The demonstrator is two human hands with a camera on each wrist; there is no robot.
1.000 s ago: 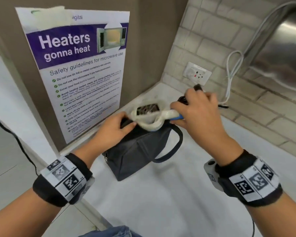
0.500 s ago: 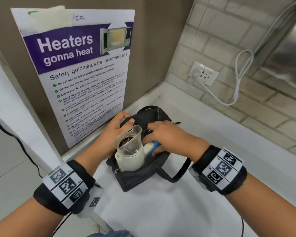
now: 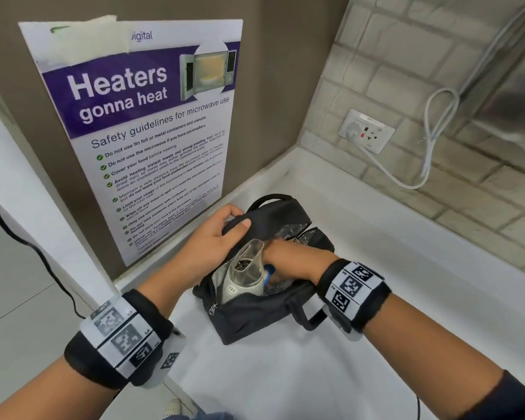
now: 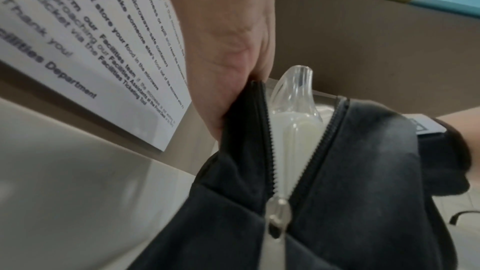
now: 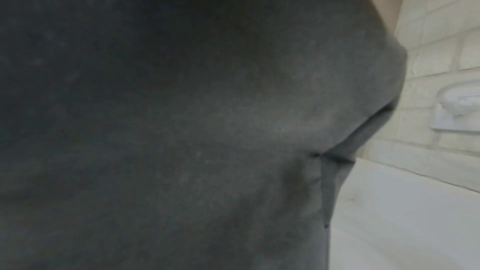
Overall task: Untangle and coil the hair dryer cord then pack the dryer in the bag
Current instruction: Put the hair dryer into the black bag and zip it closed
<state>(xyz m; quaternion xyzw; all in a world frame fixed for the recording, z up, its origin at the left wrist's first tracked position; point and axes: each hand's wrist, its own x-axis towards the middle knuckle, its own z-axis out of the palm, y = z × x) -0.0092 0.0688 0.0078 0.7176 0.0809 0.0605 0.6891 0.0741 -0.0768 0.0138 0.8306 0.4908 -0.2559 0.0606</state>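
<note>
A black zip bag point(image 3: 255, 316) sits open on the white counter point(image 3: 376, 328). My left hand point(image 3: 222, 228) grips its left rim and holds the mouth apart. The white hair dryer point(image 3: 246, 277) stands in the opening, its clear nozzle pointing up. My right hand point(image 3: 285, 259) reaches into the bag and holds the dryer by its blue-trimmed handle; the fingertips are hidden inside. The left wrist view shows the dryer point(image 4: 296, 122) between the zipper teeth above the zipper pull point(image 4: 278, 213). Bag fabric point(image 5: 182, 110) fills the right wrist view. The cord is hidden.
A microwave safety poster point(image 3: 152, 131) hangs on the brown panel just left of the bag. A wall socket point(image 3: 367, 131) with a white cable point(image 3: 431, 140) sits on the tiled back wall. The counter's edge drops off at the left, where a black cable point(image 3: 28, 244) crosses the floor.
The dryer has come down from above the bag into its mouth and sunk deeper. My right hand followed it inside. My left hand kept hold of the bag's rim.
</note>
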